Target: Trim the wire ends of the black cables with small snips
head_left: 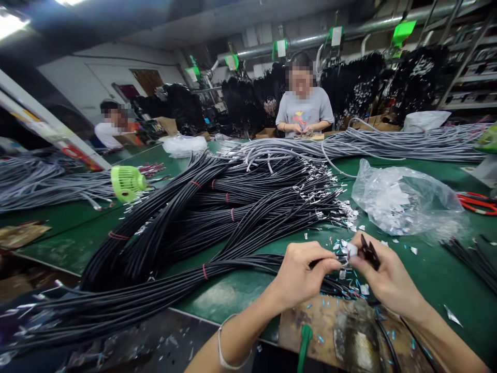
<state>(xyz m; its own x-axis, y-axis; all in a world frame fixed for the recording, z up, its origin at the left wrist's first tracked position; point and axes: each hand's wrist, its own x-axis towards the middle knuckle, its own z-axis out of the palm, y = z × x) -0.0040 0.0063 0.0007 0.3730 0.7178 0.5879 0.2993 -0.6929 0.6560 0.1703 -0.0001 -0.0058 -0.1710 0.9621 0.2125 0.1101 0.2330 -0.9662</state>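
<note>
Your left hand (301, 273) is pinched on a black cable (341, 257) close to its end, presumably to steady the tip. Your right hand (384, 275) is wrapped around a dark tool (369, 253) tucked in the palm, its fingertips together at the pale cable tip; that grip probably spares thumb and finger for fine work. The cable tip sits between your hands, above scraps (364, 289) on the green table (229, 295). Red ties gather the black bundles (186, 233) at your left, likely for order.
</note>
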